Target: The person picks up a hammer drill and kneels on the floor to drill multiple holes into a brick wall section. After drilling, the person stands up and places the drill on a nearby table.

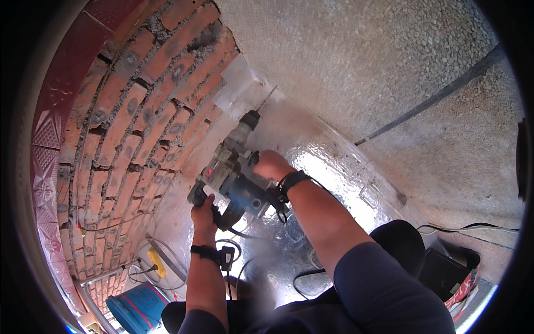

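Observation:
A rotary hammer drill (231,161) with a grey and blue body is held slanting across the middle of the view. My left hand (203,215) wraps round its black rear handle, while my right hand (271,166) grips the side handle near the front. From the black chuck (250,118) a long thin bit (267,98) points up and to the right, its tip by the corner where brick wall and pebbled surface meet. Whether the tip touches anything, I cannot tell. Black straps with small devices sit round both my wrists.
A bare brick wall (136,108) rises at left, a pebbled wall (356,61) at right. Shiny film (364,214) covers the surface below. A blue bucket (138,308) and yellow power strip (157,263) are at lower left; a bag (470,284) is at lower right. Cables trail near my knees.

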### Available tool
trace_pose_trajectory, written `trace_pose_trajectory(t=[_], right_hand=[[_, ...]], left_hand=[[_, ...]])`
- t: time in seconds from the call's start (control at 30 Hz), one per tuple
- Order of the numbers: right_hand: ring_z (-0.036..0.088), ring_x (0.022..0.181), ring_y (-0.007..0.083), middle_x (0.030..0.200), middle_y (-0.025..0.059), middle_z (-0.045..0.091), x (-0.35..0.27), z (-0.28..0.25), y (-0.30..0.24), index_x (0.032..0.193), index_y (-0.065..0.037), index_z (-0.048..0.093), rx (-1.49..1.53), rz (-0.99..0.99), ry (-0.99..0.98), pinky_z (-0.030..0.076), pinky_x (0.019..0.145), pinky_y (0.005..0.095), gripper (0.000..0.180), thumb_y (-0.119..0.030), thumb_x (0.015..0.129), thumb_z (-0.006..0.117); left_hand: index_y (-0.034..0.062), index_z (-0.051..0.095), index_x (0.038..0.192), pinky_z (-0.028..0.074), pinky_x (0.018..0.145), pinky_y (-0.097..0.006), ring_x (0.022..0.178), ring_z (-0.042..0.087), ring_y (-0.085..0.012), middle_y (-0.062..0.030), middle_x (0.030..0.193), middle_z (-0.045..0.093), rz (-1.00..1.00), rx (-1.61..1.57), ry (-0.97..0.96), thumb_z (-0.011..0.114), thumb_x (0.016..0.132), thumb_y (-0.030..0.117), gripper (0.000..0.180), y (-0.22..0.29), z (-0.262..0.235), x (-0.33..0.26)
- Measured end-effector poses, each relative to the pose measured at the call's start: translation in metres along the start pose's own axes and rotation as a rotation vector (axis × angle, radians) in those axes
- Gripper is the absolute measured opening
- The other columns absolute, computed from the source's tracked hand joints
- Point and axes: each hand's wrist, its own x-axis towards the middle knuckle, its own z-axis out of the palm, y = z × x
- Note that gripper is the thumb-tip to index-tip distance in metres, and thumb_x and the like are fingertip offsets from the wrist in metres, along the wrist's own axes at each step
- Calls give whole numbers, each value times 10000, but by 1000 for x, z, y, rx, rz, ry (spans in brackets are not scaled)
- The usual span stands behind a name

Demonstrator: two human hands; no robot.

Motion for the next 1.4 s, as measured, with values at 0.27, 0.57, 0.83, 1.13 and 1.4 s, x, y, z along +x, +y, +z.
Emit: trace_pose_trajectory(t=[0.27,0.57,0.83,1.13,1.4], right_hand=[[636,539,277,577,154,611,9,-20,4,706,17,646,99,96,-26,472,502,381,170,-133,654,584],[651,568,279,597,156,627,14,-25,5,740,6,652,83,75,-31,490,526,381,170,-132,670,580],[637,559,287,587,160,614,19,-9,10,734,16,640,134,43,-33,487,530,390,187,-153,666,600],[616,504,254,580,135,609,22,-24,2,736,30,619,40,8,0,467,483,366,202,-169,701,611],[629,525,280,591,166,614,10,-27,0,690,35,627,40,-59,22,480,503,392,201,-164,668,610]], left_hand=[[5,560,791,437,452,-313,517,553,-178,-60,647,559,5,12,35,716,789,79,173,2,26,6],[-10,561,769,440,441,-314,500,553,-183,-78,641,564,22,19,67,689,779,69,151,4,33,11],[-11,548,769,437,427,-312,486,549,-183,-70,621,541,-18,21,134,668,768,62,140,-8,20,21],[6,550,767,433,442,-312,505,553,-184,-49,617,538,-8,25,72,664,769,70,131,13,29,20],[8,559,765,430,449,-302,495,544,-166,-57,636,554,17,-11,84,664,774,56,116,9,28,23]])
